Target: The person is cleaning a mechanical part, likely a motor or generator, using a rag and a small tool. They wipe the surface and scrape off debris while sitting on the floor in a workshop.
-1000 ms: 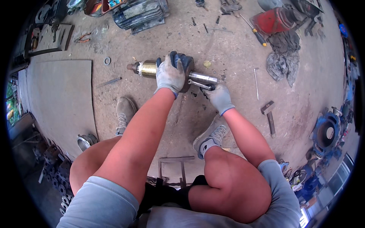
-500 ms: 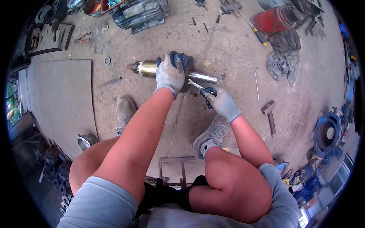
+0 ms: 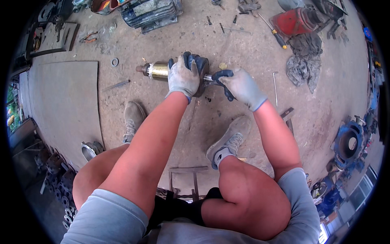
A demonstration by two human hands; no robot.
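A machine part (image 3: 160,71) lies on its side, its thick, dark drum (image 3: 204,68) upright. Left of the drum runs a brassy cylinder ending in a rusty stub (image 3: 140,68); right of it, a mostly hidden bright shaft (image 3: 208,77) and silvery wrench (image 3: 211,83).

We see pale grey fabric gloves (image 3: 245,89) with dark-coated fingers (image 3: 222,74) (blue trim circles the cuffs (image 3: 260,103)), a short grey-blue cloth sleeve (image 3: 107,215) toward seven o'clock, black shorts (image 3: 178,213) near six, grey lace-up shoes (image 3: 135,116).
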